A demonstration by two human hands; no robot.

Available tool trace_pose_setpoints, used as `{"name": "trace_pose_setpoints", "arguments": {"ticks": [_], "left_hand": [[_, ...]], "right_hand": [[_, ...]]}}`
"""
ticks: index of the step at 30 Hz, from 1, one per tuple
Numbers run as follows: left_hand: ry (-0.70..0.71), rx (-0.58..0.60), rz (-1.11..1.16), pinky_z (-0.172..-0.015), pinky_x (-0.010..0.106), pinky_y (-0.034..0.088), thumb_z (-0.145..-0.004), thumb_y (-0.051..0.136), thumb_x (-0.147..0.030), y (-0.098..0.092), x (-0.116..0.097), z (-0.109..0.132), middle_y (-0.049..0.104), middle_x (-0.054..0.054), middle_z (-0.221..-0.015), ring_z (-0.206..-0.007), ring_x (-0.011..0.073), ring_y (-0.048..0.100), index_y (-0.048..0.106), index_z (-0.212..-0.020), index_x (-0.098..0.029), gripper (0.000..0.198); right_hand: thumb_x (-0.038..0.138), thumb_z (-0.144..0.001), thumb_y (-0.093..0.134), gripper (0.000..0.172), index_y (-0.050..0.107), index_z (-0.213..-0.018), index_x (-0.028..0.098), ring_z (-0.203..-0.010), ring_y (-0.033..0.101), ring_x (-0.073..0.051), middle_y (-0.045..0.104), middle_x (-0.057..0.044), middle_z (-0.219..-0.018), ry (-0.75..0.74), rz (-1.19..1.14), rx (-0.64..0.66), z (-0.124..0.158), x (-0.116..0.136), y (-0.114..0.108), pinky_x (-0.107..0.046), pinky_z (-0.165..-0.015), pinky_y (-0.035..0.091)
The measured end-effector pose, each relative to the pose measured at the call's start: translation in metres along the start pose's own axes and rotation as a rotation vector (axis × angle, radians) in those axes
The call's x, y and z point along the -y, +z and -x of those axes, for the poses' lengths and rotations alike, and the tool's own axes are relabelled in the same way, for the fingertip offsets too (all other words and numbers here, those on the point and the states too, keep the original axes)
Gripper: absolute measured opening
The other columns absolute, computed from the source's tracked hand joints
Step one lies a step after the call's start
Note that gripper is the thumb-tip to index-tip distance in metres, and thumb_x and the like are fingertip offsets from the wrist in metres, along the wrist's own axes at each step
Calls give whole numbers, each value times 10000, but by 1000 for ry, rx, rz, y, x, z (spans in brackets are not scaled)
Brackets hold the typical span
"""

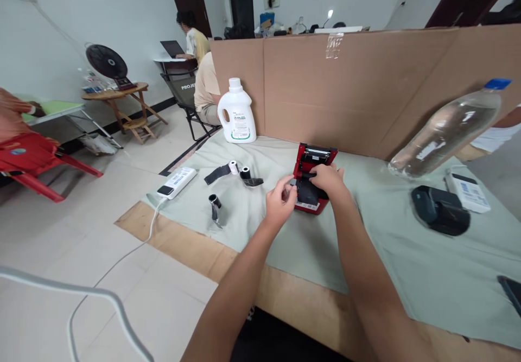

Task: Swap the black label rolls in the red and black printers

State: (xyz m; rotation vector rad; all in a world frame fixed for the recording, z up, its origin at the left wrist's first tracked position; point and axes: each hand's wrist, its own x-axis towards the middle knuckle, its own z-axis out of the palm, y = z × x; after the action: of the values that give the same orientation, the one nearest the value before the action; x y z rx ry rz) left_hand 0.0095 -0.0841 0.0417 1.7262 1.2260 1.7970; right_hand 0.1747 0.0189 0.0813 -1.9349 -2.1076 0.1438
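Observation:
A red and black device (316,205) stands on the pale green cloth with its lid raised. My left hand (280,202) is at the device's left edge, fingers curled against it; whether it holds something small cannot be made out. My right hand (329,180) reaches over the right side, its fingers closed inside the open device, and what they grip is hidden. Left of the device lie a white roll (233,167) with a dark strip, a black roll (245,173) with a loose tail, and another dark roll (215,201) nearer the front.
Behind the cloth (293,253) stands a cardboard panel (350,90). A white jug (237,115) and a white power bank (177,183) are at left. At right are a large water bottle (448,128), a black device (440,210) and a white box (470,191). People sit beyond.

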Motion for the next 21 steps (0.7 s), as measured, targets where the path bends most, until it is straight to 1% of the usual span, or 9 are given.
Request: {"name": "trace_pose_setpoints", "arguments": {"ticks": [5, 6, 8, 10, 12, 14, 17, 19, 21], "left_hand": [[50, 62, -44, -655, 235, 487, -960, 541, -286, 3, 2, 3, 632, -16, -741, -584, 101, 525, 639, -1218, -193, 291], [85, 77, -81, -704, 253, 502, -951, 546, -275, 3, 2, 3, 647, 2, -782, -643, 117, 562, 644, -1216, -194, 294], [175, 114, -188, -839, 313, 514, -906, 576, -257, 2, 2, 2, 680, 61, -961, -855, 175, 621, 663, -1202, -198, 314], [253, 179, -305, -957, 385, 481, -835, 616, -232, 0, 1, 1, 659, 97, -1178, -1066, 239, 587, 692, -1172, -214, 346], [306, 261, -396, -1006, 425, 441, -780, 637, -209, -1, 1, 1, 642, 82, -1273, -1137, 269, 539, 709, -1159, -236, 387], [348, 316, -454, -1001, 437, 420, -774, 654, -219, -3, 2, 2, 668, 64, -1256, -1139, 278, 523, 707, -1182, -250, 412], [404, 307, -498, -923, 415, 416, -836, 633, -231, -2, 5, 3, 714, 53, -1162, -1084, 264, 546, 721, -1163, -270, 341], [433, 275, -486, -867, 389, 415, -875, 590, -198, -2, 6, 4, 738, 47, -1063, -1008, 234, 579, 747, -1085, -275, 274], [463, 253, -459, -829, 373, 414, -890, 571, -185, -2, 7, 5, 746, 45, -983, -939, 211, 603, 759, -1030, -274, 250]], "right_hand": [[296, -710, 719, 107, 774, -762, 222, -1194, 519, -400, 712, -165, -830, 101, 39, 115, -13, 11, 3, -622, -979, 359], [296, -711, 719, 101, 767, -744, 214, -1218, 501, -413, 712, -176, -835, 129, 40, 130, -14, 15, 3, -638, -986, 343], [293, -712, 721, 98, 757, -714, 202, -1241, 479, -426, 712, -193, -834, 150, 36, 140, -11, 20, 0, -642, -993, 333], [306, -725, 718, 111, 765, -720, 205, -1231, 488, -418, 718, -181, -835, 135, 13, 128, -5, 21, -5, -623, -993, 347], [346, -761, 700, 142, 784, -771, 231, -1187, 529, -392, 731, -140, -857, 104, -63, 111, 2, 16, -15, -594, -995, 369], [390, -804, 671, 179, 790, -800, 256, -1080, 598, -345, 739, -90, -859, 69, -211, 106, 8, 4, -29, -529, -977, 412], [411, -840, 641, 221, 778, -773, 250, -874, 645, -263, 728, -38, -795, 5, -455, 55, 19, -24, -54, -398, -860, 479], [395, -842, 645, 225, 771, -757, 229, -773, 627, -226, 718, -29, -764, 21, -538, -17, 28, -42, -72, -355, -771, 486], [375, -850, 647, 230, 771, -765, 200, -715, 600, -197, 725, -47, -790, 89, -579, -105, 39, -56, -91, -345, -724, 479]]}}
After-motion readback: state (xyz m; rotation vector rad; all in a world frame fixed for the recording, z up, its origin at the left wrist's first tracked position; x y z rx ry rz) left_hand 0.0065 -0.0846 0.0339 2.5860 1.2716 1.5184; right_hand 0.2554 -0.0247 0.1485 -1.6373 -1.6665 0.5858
